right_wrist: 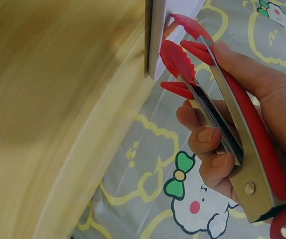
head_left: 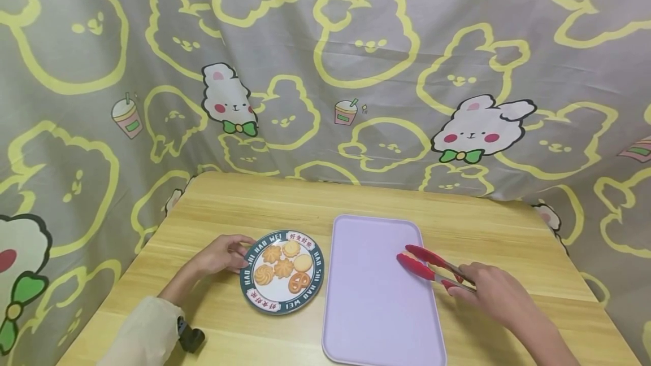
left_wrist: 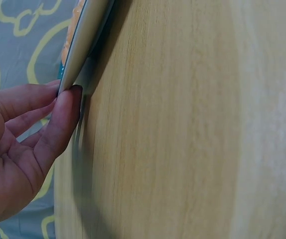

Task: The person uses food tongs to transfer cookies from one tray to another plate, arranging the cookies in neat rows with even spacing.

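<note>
My left hand (head_left: 224, 254) pinches the left rim of a round plate (head_left: 244, 287) with a dark green lettered border. In the left wrist view, thumb and fingers (left_wrist: 66, 112) grip the plate's edge. Several cookies lie on the plate, among them a pretzel-shaped cookie (head_left: 299, 283) and a swirled cookie (head_left: 264, 275). My right hand (head_left: 490, 292) holds metal tongs (head_left: 418, 266) with red tips over the upper right part of a lilac tray (head_left: 376, 298). Between the tong tips is a small brown piece (right_wrist: 171, 30) that looks like a cookie, mostly hidden by them.
The plate and tray stand side by side on a wooden table (head_left: 285, 202). A patterned grey curtain (head_left: 285, 27) hangs behind the table and down both sides. A black device (head_left: 191, 339) is strapped at the left wrist.
</note>
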`<state>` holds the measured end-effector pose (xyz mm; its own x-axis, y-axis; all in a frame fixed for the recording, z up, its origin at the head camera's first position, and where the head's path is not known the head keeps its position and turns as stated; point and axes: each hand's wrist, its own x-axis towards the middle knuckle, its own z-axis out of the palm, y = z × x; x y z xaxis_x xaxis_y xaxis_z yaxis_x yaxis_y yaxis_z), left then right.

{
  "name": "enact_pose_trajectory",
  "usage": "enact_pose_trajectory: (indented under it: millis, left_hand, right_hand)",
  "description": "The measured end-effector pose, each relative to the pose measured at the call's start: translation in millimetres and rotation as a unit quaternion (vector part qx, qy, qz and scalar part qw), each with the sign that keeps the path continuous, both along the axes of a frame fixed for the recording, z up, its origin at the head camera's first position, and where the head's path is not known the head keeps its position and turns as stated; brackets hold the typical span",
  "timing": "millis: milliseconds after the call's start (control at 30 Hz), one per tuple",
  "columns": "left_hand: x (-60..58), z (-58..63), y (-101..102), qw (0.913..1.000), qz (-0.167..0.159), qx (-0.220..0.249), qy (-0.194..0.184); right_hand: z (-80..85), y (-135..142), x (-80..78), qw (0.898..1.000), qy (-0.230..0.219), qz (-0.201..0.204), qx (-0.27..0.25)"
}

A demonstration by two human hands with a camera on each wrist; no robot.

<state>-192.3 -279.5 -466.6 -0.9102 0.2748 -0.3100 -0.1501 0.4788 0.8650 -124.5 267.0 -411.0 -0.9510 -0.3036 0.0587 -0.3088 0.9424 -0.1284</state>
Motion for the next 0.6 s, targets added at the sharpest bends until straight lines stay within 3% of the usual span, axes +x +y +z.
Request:
enact_pose_trajectory:
  millis: [300,600]
  left_hand:
    - [-1.1,-0.4,-0.2,1.0000,0.001,0.002,-0.003]
    - [-1.0,0.6,-0.9,1.0000,-0.005,0.005,-0.002]
  right_hand:
    - [5.2,-6.3,-1.6,1.000,0.027,0.014,-0.007]
    - [20.4,-36.9,-10.7,0.997,0.054,0.049,-0.008]
